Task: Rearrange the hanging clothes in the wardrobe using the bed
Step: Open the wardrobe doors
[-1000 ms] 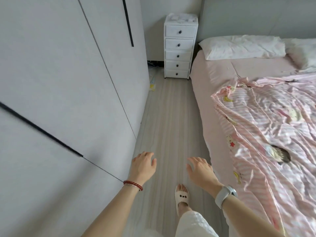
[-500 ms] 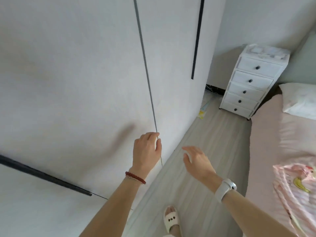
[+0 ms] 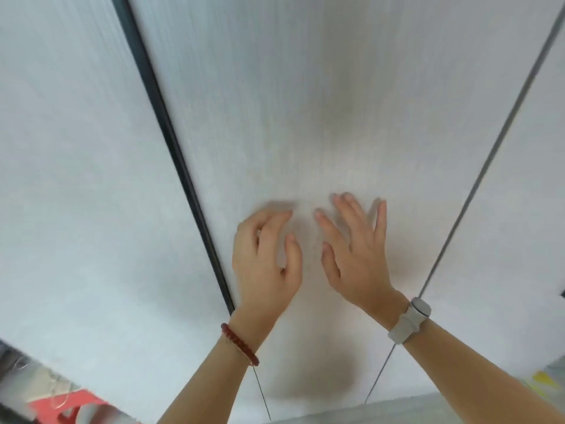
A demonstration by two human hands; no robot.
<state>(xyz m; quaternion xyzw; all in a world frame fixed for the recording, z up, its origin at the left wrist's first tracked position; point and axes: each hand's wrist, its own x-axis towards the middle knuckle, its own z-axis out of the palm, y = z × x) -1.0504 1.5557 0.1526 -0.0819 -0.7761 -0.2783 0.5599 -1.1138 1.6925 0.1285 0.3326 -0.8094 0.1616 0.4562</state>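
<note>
Both hands have risen from near the floor to the shut wardrobe door (image 3: 305, 117). Left hand (image 3: 266, 264) at 7 o'clock of centre hovers loosely curled, empty; right hand (image 3: 357, 255) at 5 o'clock spreads straight fingers, likely pushing it open. Clothes inside are unseen.

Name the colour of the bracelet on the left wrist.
Dark red beads, bracelet, head view.
</note>
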